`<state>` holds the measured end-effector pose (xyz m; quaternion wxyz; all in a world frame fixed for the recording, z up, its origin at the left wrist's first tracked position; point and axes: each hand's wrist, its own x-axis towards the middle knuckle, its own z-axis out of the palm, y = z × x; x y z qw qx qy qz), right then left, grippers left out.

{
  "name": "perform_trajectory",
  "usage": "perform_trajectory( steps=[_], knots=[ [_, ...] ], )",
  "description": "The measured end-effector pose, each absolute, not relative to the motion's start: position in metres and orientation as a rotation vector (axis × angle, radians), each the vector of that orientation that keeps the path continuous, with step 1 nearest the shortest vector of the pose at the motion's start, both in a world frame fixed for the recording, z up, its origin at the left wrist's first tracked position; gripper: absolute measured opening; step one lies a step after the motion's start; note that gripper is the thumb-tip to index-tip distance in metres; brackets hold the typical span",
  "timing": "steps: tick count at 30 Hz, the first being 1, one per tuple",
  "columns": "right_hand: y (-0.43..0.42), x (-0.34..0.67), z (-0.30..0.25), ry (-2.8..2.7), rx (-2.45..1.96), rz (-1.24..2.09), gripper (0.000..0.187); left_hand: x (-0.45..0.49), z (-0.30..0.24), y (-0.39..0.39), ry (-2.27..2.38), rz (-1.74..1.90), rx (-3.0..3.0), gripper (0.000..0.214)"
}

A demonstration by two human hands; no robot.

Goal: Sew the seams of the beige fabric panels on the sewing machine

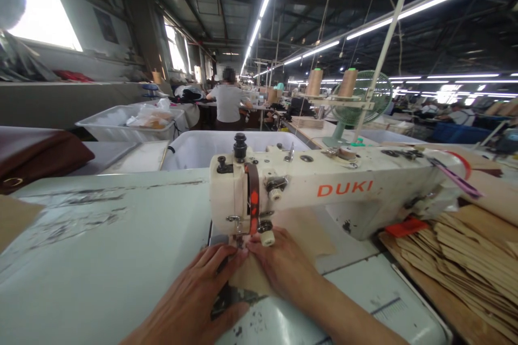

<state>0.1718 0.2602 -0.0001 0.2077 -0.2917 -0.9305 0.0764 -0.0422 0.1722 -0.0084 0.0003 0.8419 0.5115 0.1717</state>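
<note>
A flat beige piece (253, 276) lies under the needle area of a cream sewing machine (299, 180) marked DUKI. My left hand (198, 285) rests on the bed left of the presser foot, its fingers stretched forward and its thumb spread apart. Its fingertips come close to the foot and touch the beige piece's edge. From the right, my right hand (283, 261) reaches beneath the machine head, its fingers together on the piece beside the foot. The machine's knob covers part of those fingertips. More beige material (309, 232) extends behind my right hand under the arm.
Stacked beige pieces (453, 264) lie at the right with a red item (407, 227) on them. A white bin (194, 145) stands behind the table. Thread cones (314, 83) and a green fan (364, 98) rise behind the machine. Another person (227, 101) sits farther back.
</note>
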Motion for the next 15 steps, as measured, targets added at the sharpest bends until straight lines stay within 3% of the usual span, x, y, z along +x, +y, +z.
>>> perform_trajectory(
  steps=[15],
  knots=[
    [0.2580,0.1773,0.0066,-2.589,-0.835,0.228,0.025,-0.0367,0.0008,0.1725,1.608,0.531,2.536,0.066]
  ],
)
